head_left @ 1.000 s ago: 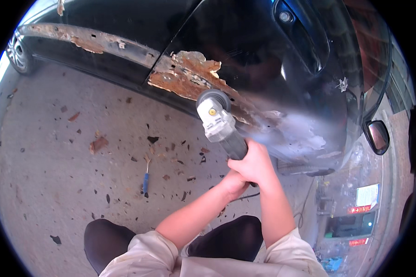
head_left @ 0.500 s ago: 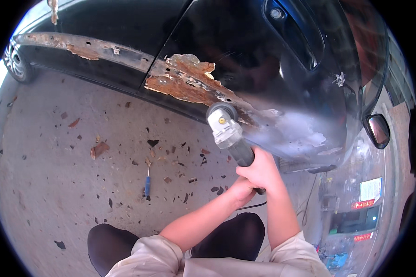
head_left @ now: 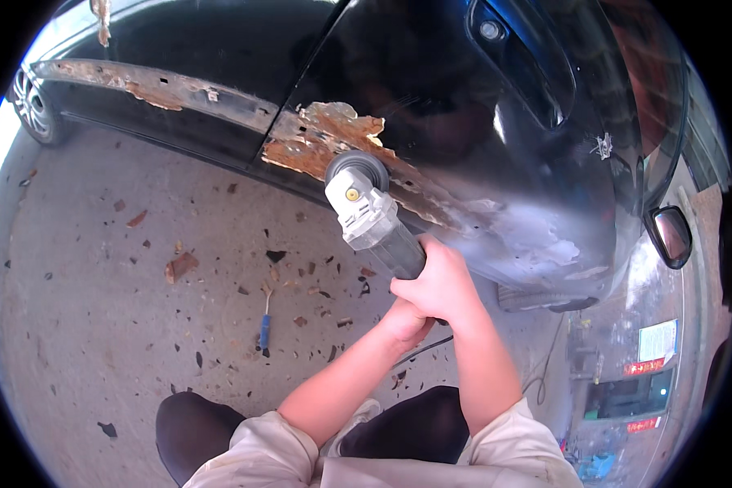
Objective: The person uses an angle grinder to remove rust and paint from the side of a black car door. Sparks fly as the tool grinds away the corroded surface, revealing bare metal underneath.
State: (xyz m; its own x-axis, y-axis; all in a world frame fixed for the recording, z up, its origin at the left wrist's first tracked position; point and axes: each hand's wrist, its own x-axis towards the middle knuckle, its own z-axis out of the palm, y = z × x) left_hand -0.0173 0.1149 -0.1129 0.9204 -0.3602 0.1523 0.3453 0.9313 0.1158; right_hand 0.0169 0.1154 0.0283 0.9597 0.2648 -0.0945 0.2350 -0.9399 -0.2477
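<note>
Head view: at centre, the right hand (head_left: 439, 281) and left hand (head_left: 408, 321) clasp an angle grinder (head_left: 370, 221). Its disc (head_left: 374, 165) overlaps a black car (head_left: 439, 89)'s rust patch (head_left: 321, 140), upper centre.

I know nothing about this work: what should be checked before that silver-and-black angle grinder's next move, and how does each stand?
1. Two hands on the silver-and-black angle grinder: ok; bare right hand and bare left hand.
2. Gloves: not ok; none worn.
3. Round grey disc touching the rusty metal strip: cannot tell.
4. Grey floor free of scraps: not ok; flat brown flake and others.
5. Thin black cable away from disc: ok.
</note>
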